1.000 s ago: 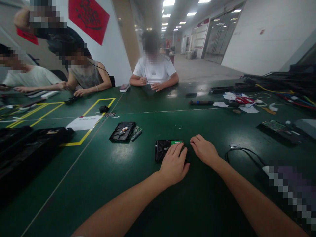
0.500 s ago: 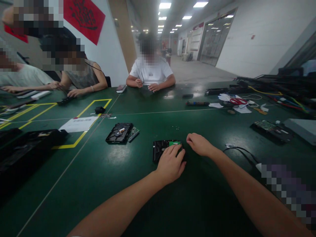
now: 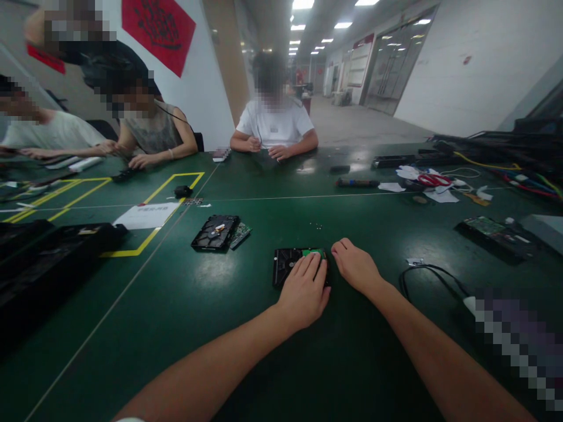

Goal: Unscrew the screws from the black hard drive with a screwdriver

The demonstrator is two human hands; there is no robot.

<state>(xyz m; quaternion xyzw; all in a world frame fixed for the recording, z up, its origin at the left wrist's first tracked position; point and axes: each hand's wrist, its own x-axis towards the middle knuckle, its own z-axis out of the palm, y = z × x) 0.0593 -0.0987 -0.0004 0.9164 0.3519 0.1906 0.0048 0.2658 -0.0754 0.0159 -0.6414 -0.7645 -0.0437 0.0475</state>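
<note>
A black hard drive [image 3: 281, 265] with a green circuit board [image 3: 309, 252] lies on the green tabletop before me. My left hand [image 3: 304, 288] rests across its right part, fingers over the board and thumb at the near right edge, gripping it in place. Just right of the drive is my right hand [image 3: 355, 265], its fingers curled together in a pinch. What lies between those fingertips, if anything, is hidden. Several tiny pale bits, perhaps screws [image 3: 315, 226], are scattered beyond the drive. Farther left sits another hard drive [image 3: 215, 232], with a loose circuit board [image 3: 241, 235] leaning beside it.
Another drive [image 3: 495, 237] lies at the right, near a black cable [image 3: 433, 267]. Farther back are a dark cylindrical tool [image 3: 357, 183] and a cable heap [image 3: 497, 152]. Black casings [image 3: 61, 258] and a paper sheet [image 3: 147, 216] occupy the left. Co-workers sit across the table.
My left fingers have drawn closer together and lie flatter on the drive. My right hand has dipped slightly, still curled. The camera view has shifted a little.
</note>
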